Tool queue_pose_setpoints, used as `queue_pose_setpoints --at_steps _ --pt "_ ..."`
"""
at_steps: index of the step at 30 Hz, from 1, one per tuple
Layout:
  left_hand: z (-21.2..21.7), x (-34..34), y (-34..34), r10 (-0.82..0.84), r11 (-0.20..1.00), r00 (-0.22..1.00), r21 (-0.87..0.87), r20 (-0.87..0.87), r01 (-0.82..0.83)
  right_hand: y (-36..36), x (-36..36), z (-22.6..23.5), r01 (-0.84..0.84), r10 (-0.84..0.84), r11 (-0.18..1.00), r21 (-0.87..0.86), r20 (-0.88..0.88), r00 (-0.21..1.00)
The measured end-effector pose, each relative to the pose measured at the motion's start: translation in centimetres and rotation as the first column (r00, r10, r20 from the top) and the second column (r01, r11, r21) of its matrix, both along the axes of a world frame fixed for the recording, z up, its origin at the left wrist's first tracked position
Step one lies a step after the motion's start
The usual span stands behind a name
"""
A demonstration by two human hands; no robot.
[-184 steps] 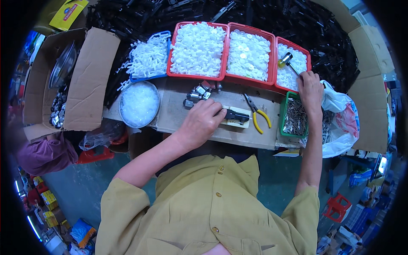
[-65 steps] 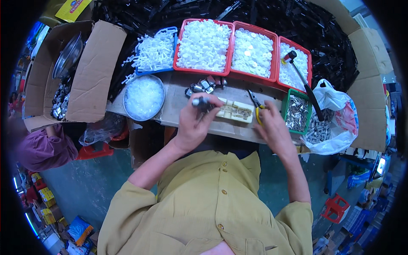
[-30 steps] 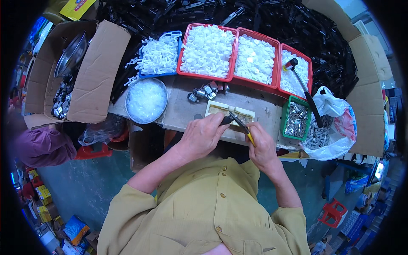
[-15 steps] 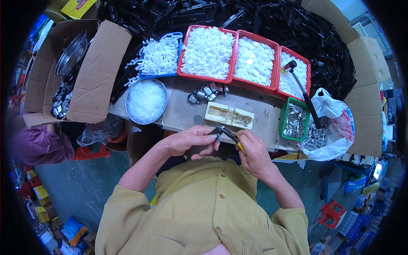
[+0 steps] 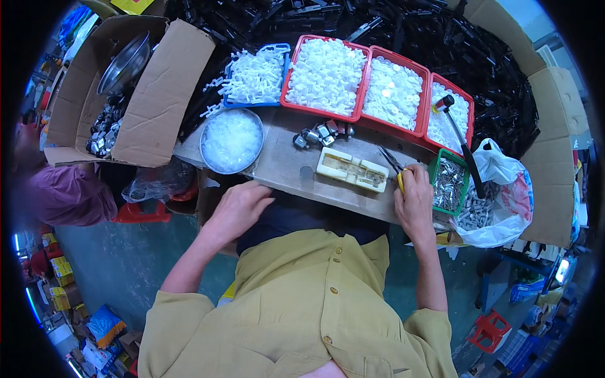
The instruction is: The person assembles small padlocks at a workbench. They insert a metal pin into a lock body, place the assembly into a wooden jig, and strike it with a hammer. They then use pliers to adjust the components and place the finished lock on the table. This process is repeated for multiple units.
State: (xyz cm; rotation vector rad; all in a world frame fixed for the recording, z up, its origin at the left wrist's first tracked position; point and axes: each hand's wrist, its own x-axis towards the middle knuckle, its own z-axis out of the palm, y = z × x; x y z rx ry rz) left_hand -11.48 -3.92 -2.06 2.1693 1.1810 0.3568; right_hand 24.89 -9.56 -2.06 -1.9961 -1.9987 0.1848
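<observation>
Pliers (image 5: 394, 169) pinched in right hand (image 5: 414, 203) by cream block (image 5: 352, 169); left hand (image 5: 240, 208) spread, empty, w/ fingers at bench edge.

Red trays (image 5: 421, 129) hold white pieces (image 5: 324, 74), a blue basket (image 5: 282, 75) sits beside them, the small bin (image 5: 436, 169) is green, the pliers' handles (image 5: 400, 181) yellow, the block (image 5: 351, 169) cream.

Left arm: my forearm rises from the lower edge, bent at the elbow, angling up and inward.
Left hand (image 5: 236, 208): palm down, fingers loosely curled, nothing in its grip.
Right arm: nearly straight, reaching forward.
Right hand (image 5: 414, 205): knuckles up, fingers closed in a fist-like grip.
</observation>
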Motion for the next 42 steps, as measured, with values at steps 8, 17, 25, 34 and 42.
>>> queue_pose_setpoints --at_steps 8,17,25,34,42 --pt "-1.6 7.5 4.9 -0.069 0.858 0.992 0.514 0.105 0.005 0.1 0.1 -0.1 0.025 -0.023 0.999 -0.045 0.045 0.999" --pt "-2.9 7.7 6.5 -0.11 0.927 0.991 0.367 0.073 0.076 5.1 1.1 3.4 -0.116 0.119 0.991 0.068 -0.046 0.992" --pt "-2.9 8.0 6.1 -0.079 0.94 0.99 0.34 0.121 0.034 21.8 -2.9 4.6 -0.316 0.347 0.854 0.413 0.0 0.938" --pt "-3.1 8.0 5.5 -0.029 0.934 0.987 0.356 0.16 -0.03 33.9 -10.3 4.2 -0.385 0.278 0.809 0.444 0.29 0.916" --pt "-3.2 7.6 5.5 -0.032 0.938 0.983 0.344 0.179 -0.032 30.5 -4.1 7.3 -0.341 0.178 0.889 0.305 0.457 0.872"
